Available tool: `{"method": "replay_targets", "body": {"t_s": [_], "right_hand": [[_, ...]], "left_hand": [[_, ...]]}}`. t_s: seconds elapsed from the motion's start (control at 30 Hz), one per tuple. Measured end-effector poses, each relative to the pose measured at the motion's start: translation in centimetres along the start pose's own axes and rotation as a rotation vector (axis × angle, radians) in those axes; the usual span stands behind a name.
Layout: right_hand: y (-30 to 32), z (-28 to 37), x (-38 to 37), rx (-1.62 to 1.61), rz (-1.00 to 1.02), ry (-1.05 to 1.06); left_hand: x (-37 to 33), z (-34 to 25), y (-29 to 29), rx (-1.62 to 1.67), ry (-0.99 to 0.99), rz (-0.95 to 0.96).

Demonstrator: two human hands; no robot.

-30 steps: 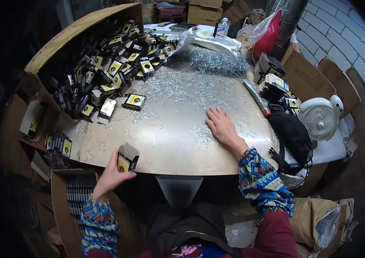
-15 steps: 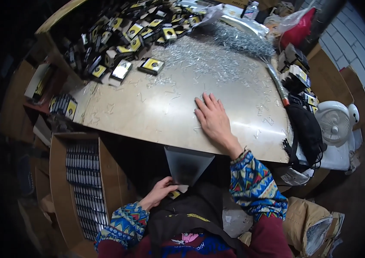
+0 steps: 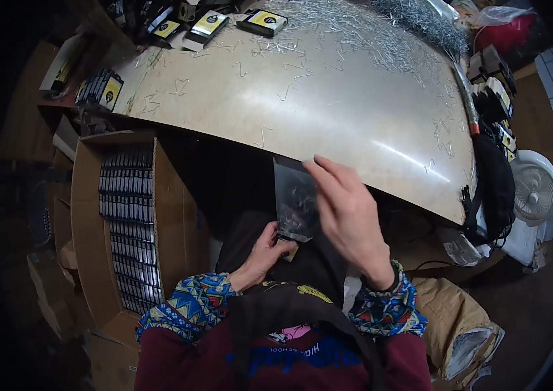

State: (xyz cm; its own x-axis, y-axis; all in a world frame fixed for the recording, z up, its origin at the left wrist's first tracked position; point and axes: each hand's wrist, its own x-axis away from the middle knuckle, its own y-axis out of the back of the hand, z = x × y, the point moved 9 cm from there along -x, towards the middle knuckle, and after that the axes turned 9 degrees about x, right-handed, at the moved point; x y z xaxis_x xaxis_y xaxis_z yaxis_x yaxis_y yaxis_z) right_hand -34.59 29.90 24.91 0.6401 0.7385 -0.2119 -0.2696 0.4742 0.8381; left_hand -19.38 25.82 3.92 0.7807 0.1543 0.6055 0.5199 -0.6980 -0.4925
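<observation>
My left hand [image 3: 265,254] is closed on a small yellow-and-black box [image 3: 291,253], partly hidden by its fingers, at the narrow lower end of a grey sheet-metal chute [image 3: 293,228]. The chute hangs from the table's near edge, with blurred bits inside it. My right hand [image 3: 353,218] hovers beside and over the chute's upper end, palm turned inward, fingers stretched out, with nothing seen in it. Loose bent wire pieces [image 3: 263,137] lie scattered on the wooden table [image 3: 368,117], with a dense spread of them [image 3: 368,39] farther back.
Yellow-and-black boxes [image 3: 208,25] lie at the far left. A cardboard carton [image 3: 169,208] holding rows of packed boxes stands left of my lap. At right are a black bag [image 3: 499,176], a white fan [image 3: 536,189] and a brown paper sack [image 3: 442,303].
My right hand has left the tabletop and come back over the near edge to the chute. My left hand keeps to the chute's lower end. The view has tipped downward.
</observation>
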Motion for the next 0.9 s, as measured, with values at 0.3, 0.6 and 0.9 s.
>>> {"method": "replay_targets", "body": {"t_s": [0.3,0.6,0.9], "right_hand": [[-10.9,0.5,7.2,0.101,0.346,0.219],[-6.9,-1.2,6.1,-0.427,0.261,0.04],[-4.7,-1.6,4.3,-0.563,-0.022,-0.14]], "left_hand": [[0.9,-2.4,-0.5,-0.871,-0.408,-0.148],[3.6,-4.9,3.6,-1.014,-0.469,-0.141],[4.2,-11.1,-3.1,-0.783,-0.801,-0.127]]}}
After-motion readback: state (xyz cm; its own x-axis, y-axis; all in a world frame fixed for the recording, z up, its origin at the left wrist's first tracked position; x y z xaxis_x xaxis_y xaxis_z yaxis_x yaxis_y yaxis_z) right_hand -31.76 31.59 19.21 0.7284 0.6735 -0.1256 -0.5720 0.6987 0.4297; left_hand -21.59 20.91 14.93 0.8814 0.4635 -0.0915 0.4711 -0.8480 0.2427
